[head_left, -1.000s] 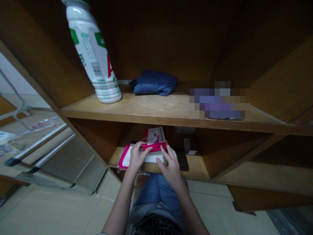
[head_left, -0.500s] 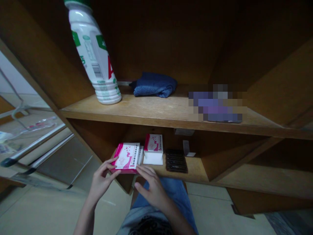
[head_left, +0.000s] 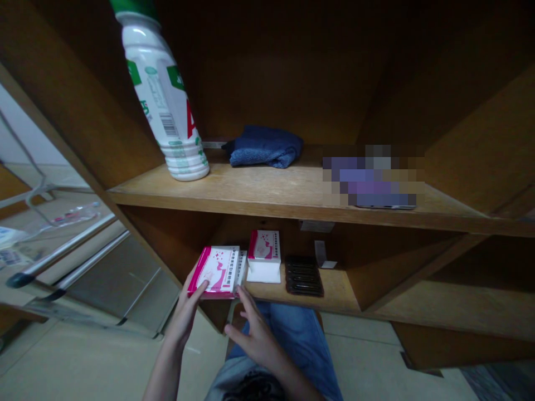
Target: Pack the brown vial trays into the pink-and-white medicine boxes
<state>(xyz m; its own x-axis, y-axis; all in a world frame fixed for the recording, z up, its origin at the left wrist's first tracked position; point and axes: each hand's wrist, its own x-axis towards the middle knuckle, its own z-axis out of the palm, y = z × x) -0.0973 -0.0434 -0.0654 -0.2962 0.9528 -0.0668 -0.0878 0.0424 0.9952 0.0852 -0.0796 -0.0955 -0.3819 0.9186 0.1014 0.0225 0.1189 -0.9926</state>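
Observation:
A pink-and-white medicine box (head_left: 216, 269) lies flat at the left front of the lower shelf. My left hand (head_left: 184, 309) grips its near left corner, the thumb on top and the other fingers hidden along the side. My right hand (head_left: 256, 329) is at the box's near right corner, fingers apart, with the index fingertip close to or touching it. Another white box (head_left: 242, 266) shows partly along its right edge. Farther right are a matching box with a white flap (head_left: 264, 246) toward me and a dark tray of slim brown vials (head_left: 304, 276).
On the upper shelf (head_left: 267, 192) stand a white bottle (head_left: 165, 106) with a green cap, a folded blue cloth (head_left: 267, 147) and a blurred-out purple item (head_left: 370, 181). A small white folded piece (head_left: 324, 255) is behind the vials. A metal-framed rack (head_left: 83, 245) is at left.
My left hand has shifted right and under the box's left side, its fingers no longer spread over the top edge. My right hand has drawn slightly lower. The view has moved a little.

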